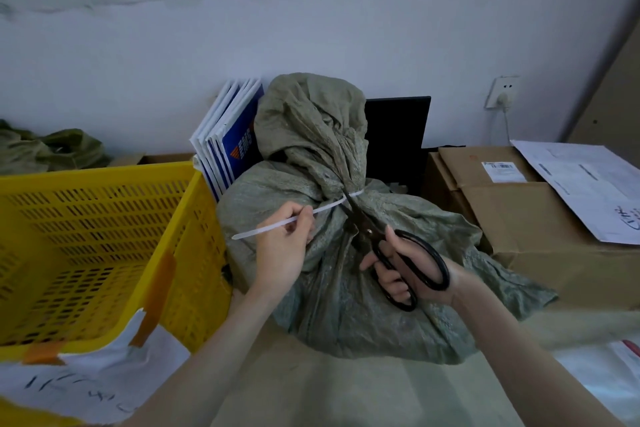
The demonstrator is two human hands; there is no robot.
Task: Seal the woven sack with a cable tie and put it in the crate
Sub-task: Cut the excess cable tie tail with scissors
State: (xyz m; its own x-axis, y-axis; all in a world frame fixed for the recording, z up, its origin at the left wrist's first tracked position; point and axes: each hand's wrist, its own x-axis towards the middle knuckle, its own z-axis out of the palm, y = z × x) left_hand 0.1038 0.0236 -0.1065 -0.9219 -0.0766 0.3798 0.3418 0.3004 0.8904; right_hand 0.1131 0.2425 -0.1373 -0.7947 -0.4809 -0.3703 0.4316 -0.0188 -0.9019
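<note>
A grey-green woven sack (346, 288) stands on the table, its neck gathered and cinched by a white cable tie (325, 209). The tie's long free tail runs out to the left. My left hand (282, 246) pinches that tail and holds it taut. My right hand (412, 270) grips black scissors (401, 260) by their loop handles. The blades point up at the tie, right beside the sack's neck. A yellow slotted plastic crate (86, 246) stands to the left of the sack, touching it.
White and blue folders (228, 142) lean against the wall behind the sack, next to a black panel (398, 135). Brown cardboard boxes (519, 211) with loose papers (588, 184) fill the right side. A paper label (97, 385) is taped to the crate's front. More green sacking (48, 149) lies far left.
</note>
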